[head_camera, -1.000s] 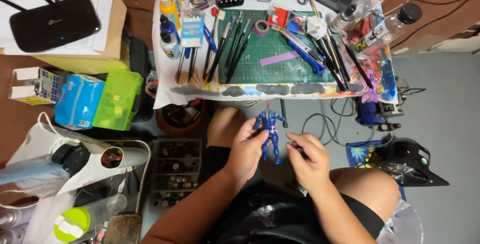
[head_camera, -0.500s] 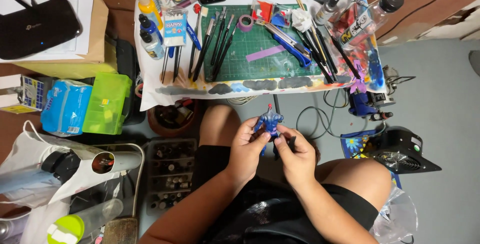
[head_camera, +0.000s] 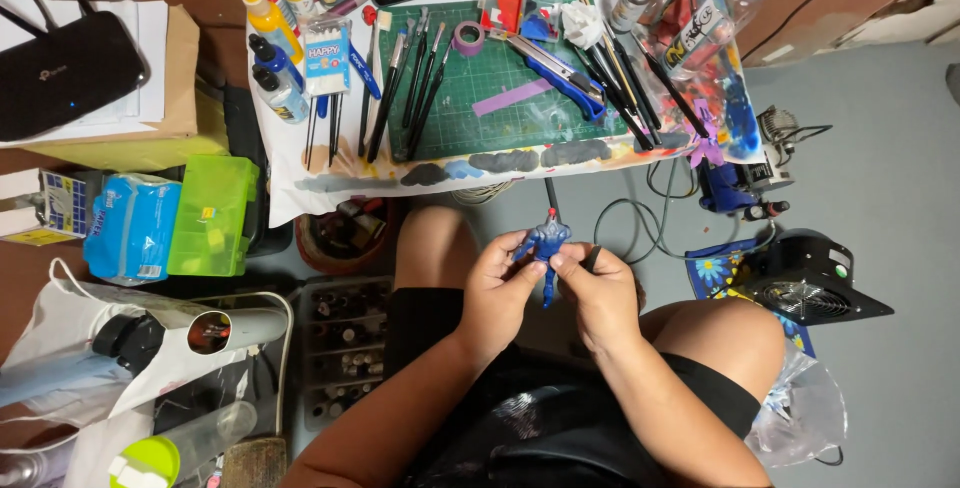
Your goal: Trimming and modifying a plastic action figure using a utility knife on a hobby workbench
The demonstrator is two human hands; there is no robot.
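Below the desk [head_camera: 300,163] edge, a small blue figure [head_camera: 545,248] is held over the lap, gripped from its left side by the fingers [head_camera: 520,253] of the left hand [head_camera: 497,293], which are curled closed around its arm and torso. On its other side, the right hand [head_camera: 597,293] is closed on the figure as well, and a thin dark brush [head_camera: 592,258] is pinched in the same fingers. Beyond the fingertips, a green cutting mat [head_camera: 500,98] is seen on the desk, strewn with brushes and paint bottles.

A grey floor [head_camera: 880,188] lies beside a low table [head_camera: 600,163], apparently paint-smeared along its edge.
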